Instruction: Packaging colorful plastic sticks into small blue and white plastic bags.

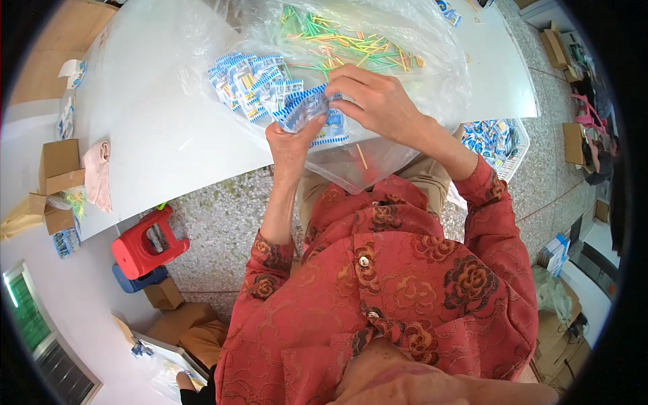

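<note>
A small blue-and-white plastic packet [302, 113] is between my hands at the near edge of the table. My left hand [291, 145] is closed on its lower part, thumb on top. The fingers of my right hand [368, 101] pinch its striped upper right edge; whether they also hold something small is hidden. Under it lies another such packet [332, 128]. A heap of similar packets [246, 81] lies just left and beyond. Further off, thin green, yellow and orange sticks [358, 47] are scattered on a clear plastic bag [442, 74].
Clear plastic hangs over the table edge with one loose stick [362, 156]. To my right stands a white basket [520, 145] of packets. On the left are a pink cloth [98, 175], a cardboard box [62, 162] and a red stool [145, 243]. Another person's hand [183, 381] shows lower left.
</note>
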`<state>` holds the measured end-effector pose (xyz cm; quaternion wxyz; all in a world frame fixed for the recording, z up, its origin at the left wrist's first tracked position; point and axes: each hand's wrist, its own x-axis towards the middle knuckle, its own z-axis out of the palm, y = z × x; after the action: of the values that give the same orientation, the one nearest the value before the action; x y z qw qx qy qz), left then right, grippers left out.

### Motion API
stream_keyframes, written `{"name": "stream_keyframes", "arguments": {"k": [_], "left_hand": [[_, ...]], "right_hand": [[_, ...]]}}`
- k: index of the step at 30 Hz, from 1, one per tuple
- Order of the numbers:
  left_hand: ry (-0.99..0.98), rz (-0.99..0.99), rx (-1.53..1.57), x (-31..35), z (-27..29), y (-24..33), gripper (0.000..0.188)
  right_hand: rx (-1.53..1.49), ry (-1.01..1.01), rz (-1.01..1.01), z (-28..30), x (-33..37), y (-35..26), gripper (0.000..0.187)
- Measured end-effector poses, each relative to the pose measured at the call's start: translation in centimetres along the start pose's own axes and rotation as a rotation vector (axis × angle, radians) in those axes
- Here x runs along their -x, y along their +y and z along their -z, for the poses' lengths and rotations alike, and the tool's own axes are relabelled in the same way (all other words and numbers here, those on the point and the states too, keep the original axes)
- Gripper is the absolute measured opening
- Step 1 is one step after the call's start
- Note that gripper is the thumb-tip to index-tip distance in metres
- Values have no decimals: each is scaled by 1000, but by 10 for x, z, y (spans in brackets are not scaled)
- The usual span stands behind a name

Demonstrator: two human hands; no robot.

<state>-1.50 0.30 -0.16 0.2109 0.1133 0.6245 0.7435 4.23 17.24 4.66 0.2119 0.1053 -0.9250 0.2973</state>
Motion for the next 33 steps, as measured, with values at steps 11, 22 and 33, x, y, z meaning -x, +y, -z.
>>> {"name": "stream_keyframes", "arguments": {"k": [11,22,33], "left_hand": [[-49,54,-21,5,-6,-2,21],[-122,130,-50,11,-12,-10,19],[-33,142,79,4,-10,-29,21]], "right_hand": [[-217,-104,-204,12,7,-2,17],[178,-26,13,-4,17,-4,9],[-509,-126,-511,32,0,59,20]]}}
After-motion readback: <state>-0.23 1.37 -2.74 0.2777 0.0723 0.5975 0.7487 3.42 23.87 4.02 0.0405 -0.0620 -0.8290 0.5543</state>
